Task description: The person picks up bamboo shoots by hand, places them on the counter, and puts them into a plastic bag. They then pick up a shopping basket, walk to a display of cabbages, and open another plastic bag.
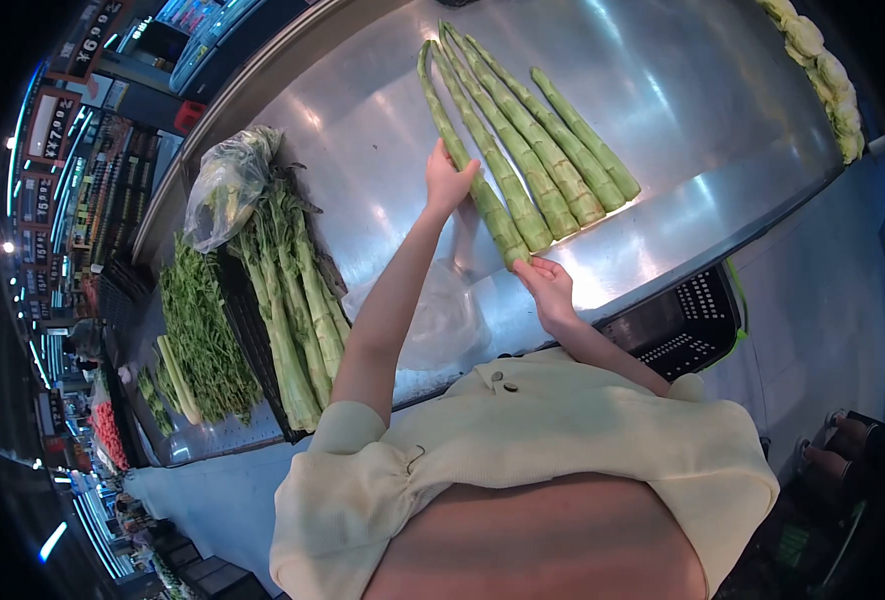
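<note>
Several thick green stalks (553, 165) lie side by side on the metal counter (363, 150), thin tips at the far side and cut ends toward me. My left hand (451, 180) is closed around the middle of the leftmost stalk (496, 215). At that stalk's cut end, my right hand (547, 285) pinches it with thumb and fingers. A clear plastic bag (438, 320) lies on the counter left of my right hand.
Leafy stalks (288, 310), loose greens (203, 320) and a bagged vegetable (228, 190) lie at the left. A black basket (678, 325) is beside the counter's near edge at right. Pale vegetables (818, 70) line the far right. A person's legs (843, 450) show lower right.
</note>
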Tool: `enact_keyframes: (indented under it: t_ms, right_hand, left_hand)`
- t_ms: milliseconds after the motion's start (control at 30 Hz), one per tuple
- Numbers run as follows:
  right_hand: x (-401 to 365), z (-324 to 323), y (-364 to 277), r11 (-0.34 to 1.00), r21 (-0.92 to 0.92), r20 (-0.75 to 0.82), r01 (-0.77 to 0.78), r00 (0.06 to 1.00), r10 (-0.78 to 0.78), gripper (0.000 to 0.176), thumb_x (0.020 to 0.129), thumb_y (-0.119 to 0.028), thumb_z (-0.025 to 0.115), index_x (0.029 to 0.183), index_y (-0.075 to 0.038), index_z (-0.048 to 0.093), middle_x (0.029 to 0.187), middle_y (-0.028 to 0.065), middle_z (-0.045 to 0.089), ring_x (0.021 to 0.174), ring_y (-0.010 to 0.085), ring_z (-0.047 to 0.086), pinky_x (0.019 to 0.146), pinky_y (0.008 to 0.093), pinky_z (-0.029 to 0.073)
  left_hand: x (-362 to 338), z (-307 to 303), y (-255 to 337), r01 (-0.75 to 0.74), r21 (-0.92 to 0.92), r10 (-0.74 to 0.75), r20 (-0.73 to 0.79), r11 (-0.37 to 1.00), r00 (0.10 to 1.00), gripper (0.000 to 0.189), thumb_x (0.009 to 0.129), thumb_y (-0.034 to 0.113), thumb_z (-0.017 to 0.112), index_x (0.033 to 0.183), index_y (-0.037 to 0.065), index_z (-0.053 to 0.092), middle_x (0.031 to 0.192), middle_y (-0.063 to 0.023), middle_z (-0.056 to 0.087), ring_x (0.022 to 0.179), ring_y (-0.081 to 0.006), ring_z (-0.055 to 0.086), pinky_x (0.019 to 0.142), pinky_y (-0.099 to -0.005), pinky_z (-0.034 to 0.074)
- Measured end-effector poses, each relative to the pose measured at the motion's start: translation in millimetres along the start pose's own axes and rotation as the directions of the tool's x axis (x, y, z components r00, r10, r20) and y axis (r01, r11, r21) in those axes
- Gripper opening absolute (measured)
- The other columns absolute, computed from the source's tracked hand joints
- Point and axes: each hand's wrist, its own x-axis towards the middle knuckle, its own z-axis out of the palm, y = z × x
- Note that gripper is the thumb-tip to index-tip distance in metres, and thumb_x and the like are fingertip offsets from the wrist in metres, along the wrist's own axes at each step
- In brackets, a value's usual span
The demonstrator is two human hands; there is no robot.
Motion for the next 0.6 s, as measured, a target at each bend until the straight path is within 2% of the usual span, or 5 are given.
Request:
enact_keyframes:
  t_ms: [67,133,467,533,600]
  right_hand:
    - [0,-1,2,1.0,0.009,-0.006,0.012,1.0,-0.012,0.053,0.072,-0.011,0.077,0.111,0.007,0.045,0.105,0.014,0.056,0.093,0.0164,0.057,0.082,0.0247,0.047]
    - [0,0,1,0.994,0.107,0.014,-0.001,1.0,0.0,0.053,0.075,-0.01,0.074,0.114,0.008,0.043,0.107,0.0146,0.055,0.096,0.0178,0.057,0.086,0.0259,0.047]
    - [3,8,-4,0.966,0.257,0.029,-0.025,0.999,0.019,0.052,0.077,-0.004,0.071,0.115,0.009,0.04,0.111,0.019,0.053,0.103,0.0212,0.055,0.091,0.0279,0.047]
    - [3,7,-3,0.978,0.21,0.024,-0.013,1.0,0.009,0.05,0.077,-0.004,0.071,0.113,0.008,0.04,0.111,0.0189,0.053,0.103,0.0215,0.056,0.092,0.0282,0.047]
    - [4,7,-3,0.977,0.212,0.026,-0.008,1.0,0.002,0.049,0.077,-0.004,0.071,0.112,0.008,0.04,0.11,0.0192,0.053,0.103,0.0221,0.056,0.092,0.0282,0.047]
  left_hand:
    - [-2,-5,12,0.043,0.032,-0.044,0.02,0.999,0.999,0.065,0.073,0.007,0.069,0.126,-0.011,0.037,0.094,-0.0136,0.063,0.079,-0.0171,0.064,0.07,-0.0275,0.05]
    - [-3,-9,17,0.189,-0.133,-0.188,0.017,0.973,0.982,0.067,0.072,0.006,0.071,0.128,-0.007,0.038,0.1,-0.0122,0.063,0.088,-0.0169,0.063,0.074,-0.0288,0.051]
    - [7,-4,1,0.117,-0.198,-0.12,-0.003,0.973,0.993,0.069,0.073,0.009,0.071,0.13,-0.008,0.036,0.106,-0.0157,0.062,0.09,-0.0191,0.063,0.078,-0.0293,0.05]
    - [0,-4,1,0.009,0.069,-0.005,-0.061,0.998,0.998,0.07,0.074,0.014,0.073,0.13,-0.007,0.037,0.114,-0.0196,0.058,0.095,-0.0223,0.06,0.082,-0.0319,0.048]
    - [-10,1,3,-0.03,0.162,0.048,-0.112,0.986,0.992,0.073,0.073,0.017,0.073,0.131,-0.006,0.035,0.117,-0.0212,0.055,0.097,-0.0236,0.059,0.083,-0.0331,0.048]
